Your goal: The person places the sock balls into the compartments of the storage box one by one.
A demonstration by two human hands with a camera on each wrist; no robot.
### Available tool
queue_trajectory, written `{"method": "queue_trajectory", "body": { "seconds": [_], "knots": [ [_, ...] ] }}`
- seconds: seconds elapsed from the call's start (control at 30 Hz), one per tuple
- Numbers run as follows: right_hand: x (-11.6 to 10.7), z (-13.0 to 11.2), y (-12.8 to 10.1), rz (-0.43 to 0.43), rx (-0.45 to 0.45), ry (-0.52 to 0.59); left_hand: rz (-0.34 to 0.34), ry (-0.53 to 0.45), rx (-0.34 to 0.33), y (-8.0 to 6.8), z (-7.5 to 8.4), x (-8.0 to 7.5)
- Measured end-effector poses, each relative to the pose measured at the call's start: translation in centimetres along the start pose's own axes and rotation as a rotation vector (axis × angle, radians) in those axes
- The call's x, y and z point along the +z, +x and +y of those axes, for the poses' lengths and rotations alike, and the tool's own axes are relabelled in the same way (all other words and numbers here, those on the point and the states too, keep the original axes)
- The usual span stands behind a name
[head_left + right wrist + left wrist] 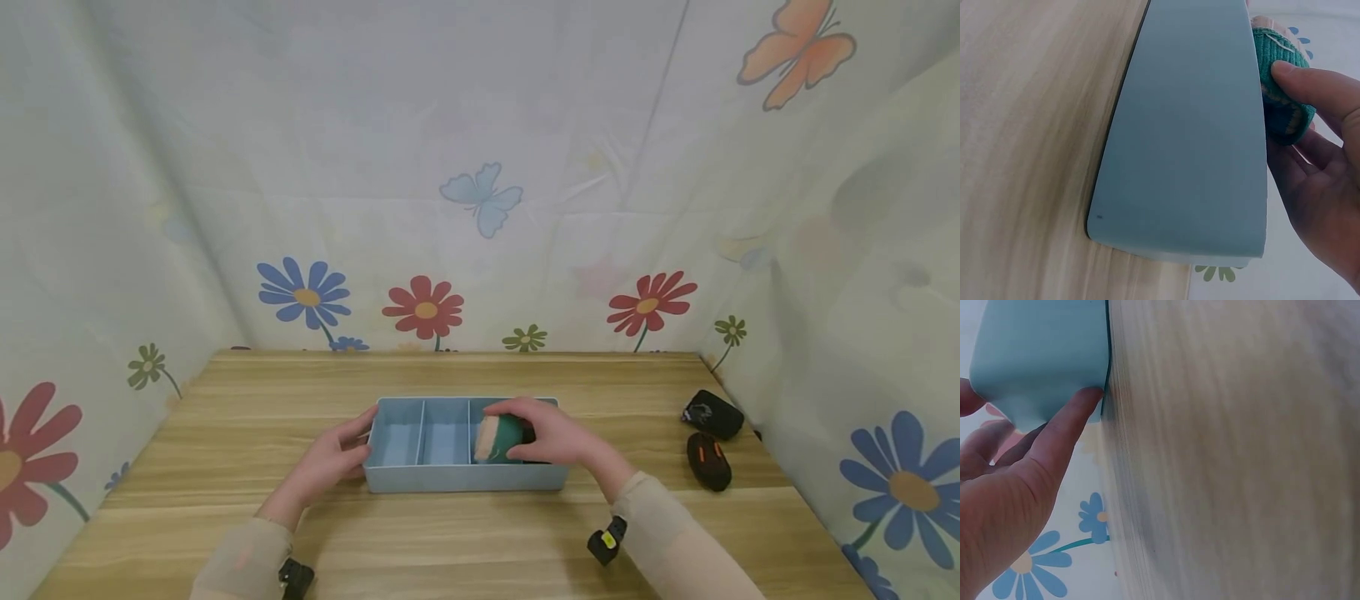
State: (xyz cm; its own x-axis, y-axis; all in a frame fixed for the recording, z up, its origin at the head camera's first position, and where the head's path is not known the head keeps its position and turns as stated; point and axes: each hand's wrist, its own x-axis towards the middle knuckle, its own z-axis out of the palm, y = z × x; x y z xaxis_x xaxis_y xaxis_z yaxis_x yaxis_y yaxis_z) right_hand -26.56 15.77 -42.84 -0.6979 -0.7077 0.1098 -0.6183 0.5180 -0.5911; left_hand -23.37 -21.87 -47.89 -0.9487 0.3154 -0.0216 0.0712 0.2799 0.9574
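Note:
A light blue divided tray sits mid-table. My right hand grips a rolled green and beige sock over the tray's right-hand compartment. The right wrist view shows the tray's outer wall and the sock pinched between thumb and fingers above its rim. My left hand rests with straight fingers against the tray's left end. In the left wrist view a fingertip touches the tray's corner. The tray's two left compartments hold nothing visible.
Two dark rolled socks lie near the table's right edge. The wooden table is enclosed on three sides by a floral cloth backdrop. A small black device is strapped to each wrist.

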Motion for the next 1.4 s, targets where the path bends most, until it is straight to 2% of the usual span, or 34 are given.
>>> {"method": "queue_trajectory", "body": {
  "seconds": [0.4,0.73,1.03,1.4],
  "knots": [
    [0.4,0.2,1.4,-0.067,-0.013,-0.124,0.000,0.019,0.001,0.1,-0.1,0.2],
    [0.3,0.1,1.8,-0.020,-0.081,-0.186,0.006,0.017,-0.003,0.1,0.0,0.1],
    [-0.2,0.1,0.5,0.049,-0.087,-0.155,0.003,0.020,-0.001,0.2,-0.2,0.1],
    [-0.2,1.2,-1.9,0.138,-0.157,-0.058,0.007,0.016,0.003,0.1,0.0,0.0]
  ]
}}
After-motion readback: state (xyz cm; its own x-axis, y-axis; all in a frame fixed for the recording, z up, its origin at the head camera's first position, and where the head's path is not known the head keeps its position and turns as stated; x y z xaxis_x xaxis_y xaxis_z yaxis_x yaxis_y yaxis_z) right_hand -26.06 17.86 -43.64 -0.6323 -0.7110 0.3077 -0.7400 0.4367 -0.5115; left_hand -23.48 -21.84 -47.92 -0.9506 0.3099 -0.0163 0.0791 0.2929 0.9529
